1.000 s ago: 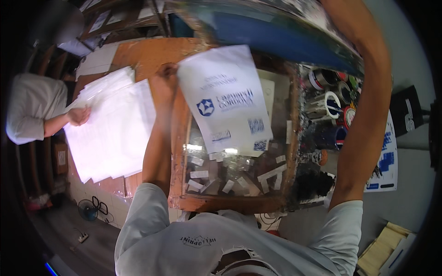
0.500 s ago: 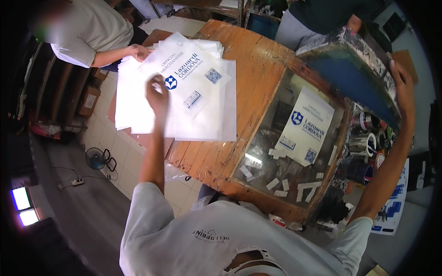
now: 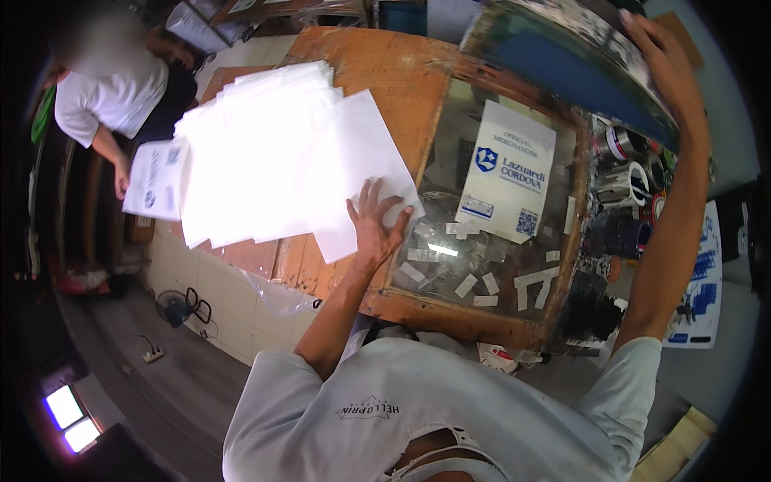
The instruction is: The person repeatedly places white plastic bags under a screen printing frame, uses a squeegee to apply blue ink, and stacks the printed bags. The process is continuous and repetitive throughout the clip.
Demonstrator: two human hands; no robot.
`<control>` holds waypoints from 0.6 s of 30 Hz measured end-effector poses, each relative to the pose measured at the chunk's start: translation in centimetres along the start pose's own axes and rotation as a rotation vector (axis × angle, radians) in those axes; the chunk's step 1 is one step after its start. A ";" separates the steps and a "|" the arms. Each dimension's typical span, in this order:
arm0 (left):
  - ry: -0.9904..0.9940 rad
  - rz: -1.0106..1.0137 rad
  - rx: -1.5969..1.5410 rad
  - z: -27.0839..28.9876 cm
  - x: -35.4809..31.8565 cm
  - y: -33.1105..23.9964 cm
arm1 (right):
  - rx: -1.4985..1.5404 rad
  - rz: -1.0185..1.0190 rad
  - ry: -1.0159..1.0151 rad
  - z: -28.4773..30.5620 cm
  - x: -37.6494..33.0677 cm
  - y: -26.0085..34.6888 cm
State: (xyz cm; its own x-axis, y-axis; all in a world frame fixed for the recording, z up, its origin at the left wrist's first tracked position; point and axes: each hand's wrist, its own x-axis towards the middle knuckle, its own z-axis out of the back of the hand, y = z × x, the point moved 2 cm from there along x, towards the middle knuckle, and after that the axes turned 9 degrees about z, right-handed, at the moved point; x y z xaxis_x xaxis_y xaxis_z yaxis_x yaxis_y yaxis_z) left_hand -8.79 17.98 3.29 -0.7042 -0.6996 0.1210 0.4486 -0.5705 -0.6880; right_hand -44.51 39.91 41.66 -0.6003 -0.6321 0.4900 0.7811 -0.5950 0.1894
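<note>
- Left hand [image 3: 376, 225] spread flat on blank sheet [image 3: 353, 173] atop stack.
- Right hand [image 3: 662, 60] gripping raised screen frame [image 3: 562, 56].
- Printed sheet [image 3: 507, 183] on glass bed [image 3: 438, 161].

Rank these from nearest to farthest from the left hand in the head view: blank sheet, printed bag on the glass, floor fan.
1. Blank sheet: under the left hand.
2. Printed bag: to its right, on the glass.
3. Floor fan: far left, down on the floor.
</note>
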 end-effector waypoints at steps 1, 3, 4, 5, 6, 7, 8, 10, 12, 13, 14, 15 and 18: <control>0.018 0.045 0.121 -0.8 0.2 -0.7 | -0.077 0.090 -0.025 0.2 0.0 1.0; 0.016 0.142 0.282 -2.5 1.5 -1.7 | -0.102 0.078 0.013 0.6 -0.2 2.5; 0.069 0.110 0.361 -3.9 2.2 -2.4 | -0.046 -0.025 0.074 0.9 -0.3 2.9; 0.083 0.047 0.399 -5.3 2.9 -3.2 | 0.009 -0.129 0.133 1.0 -0.3 3.0; 0.169 0.035 0.456 -7.1 3.3 -4.1 | 0.019 -0.129 0.131 1.3 -0.3 3.2; 0.211 -0.062 0.447 -9.0 3.7 -5.4 | 0.028 -0.131 0.129 1.5 -0.4 3.2; 0.205 -0.182 0.404 -10.8 4.1 -6.9 | 0.015 -0.109 0.148 1.6 -0.3 3.1; 0.295 -0.367 0.354 -14.9 4.2 -10.6 | 0.052 0.029 0.183 1.7 -0.4 2.5; 0.355 -0.481 0.344 -18.3 3.6 -14.1 | 0.069 0.038 0.193 1.7 -0.8 1.4; 0.379 -0.524 0.341 -19.6 3.3 -15.7 | 0.072 0.046 0.197 1.7 -0.9 0.8; 0.362 -0.586 0.317 -20.6 2.8 -17.0 | 0.082 0.055 0.204 1.7 -1.1 0.4; 0.365 -0.597 0.319 -21.4 2.4 -18.0 | 0.090 0.061 0.207 1.7 -1.2 -0.1; 0.482 -0.587 0.416 -22.7 1.8 -19.5 | 0.117 0.077 0.218 1.9 -1.5 -1.0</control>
State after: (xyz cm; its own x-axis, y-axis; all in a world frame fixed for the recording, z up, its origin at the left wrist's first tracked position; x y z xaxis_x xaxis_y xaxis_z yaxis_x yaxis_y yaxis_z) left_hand -31.28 37.58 0.71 -0.9993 -0.0375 -0.0063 0.0378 -0.9593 -0.2799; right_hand -44.06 42.44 42.34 -0.5514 -0.7730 0.3138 0.8328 -0.4876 0.2623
